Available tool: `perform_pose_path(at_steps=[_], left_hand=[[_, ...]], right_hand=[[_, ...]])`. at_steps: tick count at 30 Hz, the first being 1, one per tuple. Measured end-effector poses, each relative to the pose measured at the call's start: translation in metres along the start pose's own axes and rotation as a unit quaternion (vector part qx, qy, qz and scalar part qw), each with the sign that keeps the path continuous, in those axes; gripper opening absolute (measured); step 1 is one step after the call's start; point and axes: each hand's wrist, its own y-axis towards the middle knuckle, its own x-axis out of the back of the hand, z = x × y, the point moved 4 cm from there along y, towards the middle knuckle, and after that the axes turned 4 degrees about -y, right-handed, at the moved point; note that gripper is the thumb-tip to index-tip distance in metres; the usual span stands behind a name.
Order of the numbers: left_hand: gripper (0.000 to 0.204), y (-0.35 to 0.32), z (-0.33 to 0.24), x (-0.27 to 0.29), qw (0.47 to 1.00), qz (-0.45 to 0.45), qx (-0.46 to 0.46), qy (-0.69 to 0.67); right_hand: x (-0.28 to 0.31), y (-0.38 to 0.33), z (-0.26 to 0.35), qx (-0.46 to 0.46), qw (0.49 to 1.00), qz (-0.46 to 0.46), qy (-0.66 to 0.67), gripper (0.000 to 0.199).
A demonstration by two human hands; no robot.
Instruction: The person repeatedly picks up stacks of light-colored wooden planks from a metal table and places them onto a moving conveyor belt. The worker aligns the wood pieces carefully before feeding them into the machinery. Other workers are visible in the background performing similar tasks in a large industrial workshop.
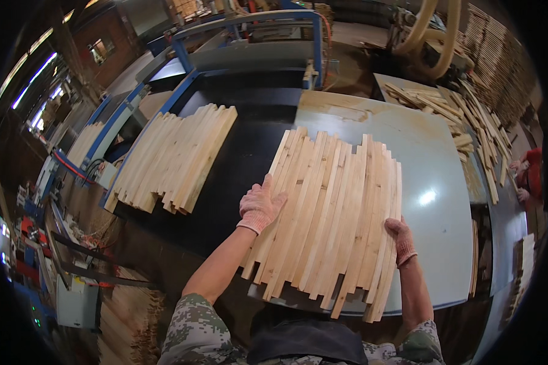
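- While a blue frame (318, 50) spans the far end of a dark bed (252, 143), one batch of wood strips (170, 155) already lies along the bed's left side, no hand on it; that portion looks done.
- Beside the bed stands a pale table (435, 164), the working batch (332, 219) over its left part; from this angle, whether the wood rests there or is lifted is hard to tell.
- Ragged at both ends, its strips side by side, that working batch appears gathered but not yet placed, leaving the job, by all signs, partway along.
- Loose strips (486, 131) lie heaped at far right, apparently yet to be sorted.
- The gloved left hand (260, 205) grips the batch's left edge, thumb on top; the gloved right hand (402, 242) is closed on the right edge, neither hand free.
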Motion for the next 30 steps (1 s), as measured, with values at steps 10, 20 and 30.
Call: perform_pose_path(at_steps=[10, 20, 30], left_hand=[[0.096, 0.065, 0.192, 0.043, 0.99, -0.111, -0.018, 0.084], [0.098, 0.073, 0.224, 0.055, 0.992, -0.088, -0.078, 0.037], [0.095, 0.066, 0.222, 0.069, 0.993, -0.04, -0.106, 0.016]], right_hand=[[-0.221, 0.075, -0.074, 0.011, 0.997, 0.076, 0.012, 0.049], [-0.271, 0.053, -0.016, -0.001, 0.789, -0.054, -0.612, 0.086], [-0.371, 0.037, -0.047, 0.197, 0.621, -0.132, -0.747, 0.092]])
